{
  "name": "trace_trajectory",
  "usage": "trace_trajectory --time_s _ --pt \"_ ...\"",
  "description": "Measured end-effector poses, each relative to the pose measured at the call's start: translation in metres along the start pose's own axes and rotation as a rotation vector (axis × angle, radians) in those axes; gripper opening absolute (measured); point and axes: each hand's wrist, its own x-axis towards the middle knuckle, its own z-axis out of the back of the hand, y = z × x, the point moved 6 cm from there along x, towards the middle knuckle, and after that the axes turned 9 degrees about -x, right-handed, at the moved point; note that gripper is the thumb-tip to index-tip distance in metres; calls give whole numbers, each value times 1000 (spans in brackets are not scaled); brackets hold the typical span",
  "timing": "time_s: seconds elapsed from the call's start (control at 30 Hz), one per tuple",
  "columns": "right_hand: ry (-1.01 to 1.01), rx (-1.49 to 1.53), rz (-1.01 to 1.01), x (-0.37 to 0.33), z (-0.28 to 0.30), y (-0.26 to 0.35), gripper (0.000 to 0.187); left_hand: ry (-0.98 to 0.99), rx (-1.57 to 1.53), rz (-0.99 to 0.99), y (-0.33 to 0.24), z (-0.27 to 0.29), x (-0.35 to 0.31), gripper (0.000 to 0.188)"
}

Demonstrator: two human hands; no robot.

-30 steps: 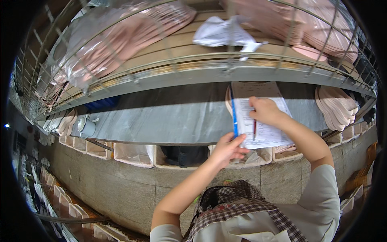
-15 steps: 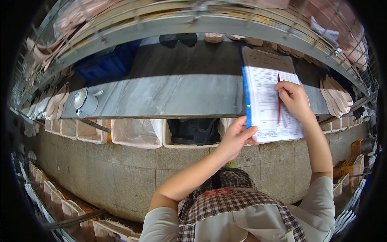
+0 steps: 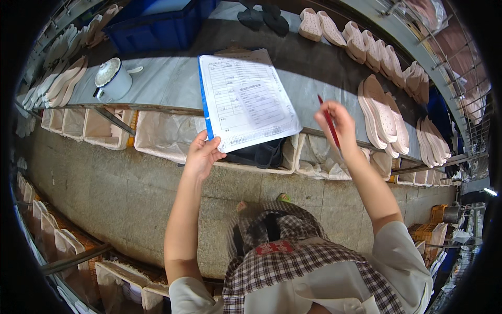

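Note:
My left hand [image 3: 203, 156] grips the near left corner of a blue-edged clipboard [image 3: 205, 99], thumb on top. White printed sheets [image 3: 246, 102] with ruled lines and some handwriting lie on it. The board is held tilted over the front edge of the grey table. Off its right side, my right hand [image 3: 340, 125] is raised with its fingers closed round a slim red pen [image 3: 331, 128]. The pen stands clear of the paper.
On the table [image 3: 162, 78] stand a white lidded mug [image 3: 116, 83], a blue crate [image 3: 157, 26], dark shoe parts [image 3: 264, 20] and several pale clog-like shoes [image 3: 379, 112]. Lined bins [image 3: 162, 144] sit below its edge. A wire rack [image 3: 444, 57] rises at the right.
The view has swung right, showing more pale shoes. My right hand has lifted off the sheet with the pen and now stands apart from it; my left hand still holds the clipboard.

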Motion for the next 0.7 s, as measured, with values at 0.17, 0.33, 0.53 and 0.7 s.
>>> trace_trajectory --time_s 0.17,0.33,0.53,0.7 --pt "81 -127 6 -54 4 -16 10 -18 -22 9 8 30 11 22" --pt "-87 -41 -58 -115 30 -26 10 -243 -272 -49 90 71 -1 26" --pt "26 -164 -91 -185 38 -34 7 -298 325 347 257 85 64 45" --pt "-2 -96 -311 -242 61 -57 14 -389 479 463 331 81 141 70"
